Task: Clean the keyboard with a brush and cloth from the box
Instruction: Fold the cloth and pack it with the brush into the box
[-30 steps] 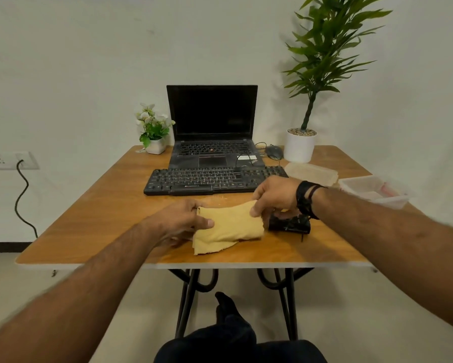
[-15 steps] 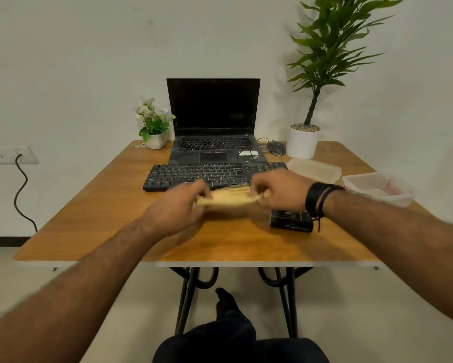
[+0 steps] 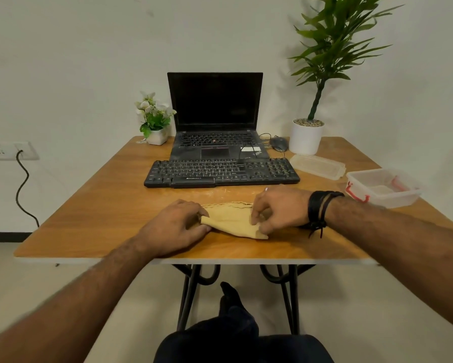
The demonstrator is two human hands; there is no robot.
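The yellow cloth (image 3: 232, 221) lies folded on the bench (image 3: 89, 205), just in front of the black keyboard (image 3: 221, 172) and parted from it by a narrow strip of bare wood. Its far edge runs ragged and roughly parallel to the keyboard's front edge; its near right corner points toward the bench's front edge.

The left hand (image 3: 174, 226) holds the cloth's left end, its fingers (image 3: 203, 212) curled over the fold and clamped on the fabric. The right hand (image 3: 279, 209) pinches the cloth's right end, fingers bent down onto it, a ring on one finger and black bands on the wrist.

Behind the keyboard an open laptop (image 3: 215, 119) sits with a dark screen, its base touching or nearly touching the keyboard's back edge. Left of the keyboard the wood is bare out to the bench's left edge; a small flower pot (image 3: 156, 127) stands at the far corner on that side. Right of the keyboard lies a clear lid (image 3: 317, 166), and beyond it an open clear box (image 3: 384, 188) with red clasps sits close to the bench's right edge. Behind the lid stand a white potted plant (image 3: 306, 134) and a mouse (image 3: 279, 144). In front of the cloth a band of open wood runs to the bench's front edge.
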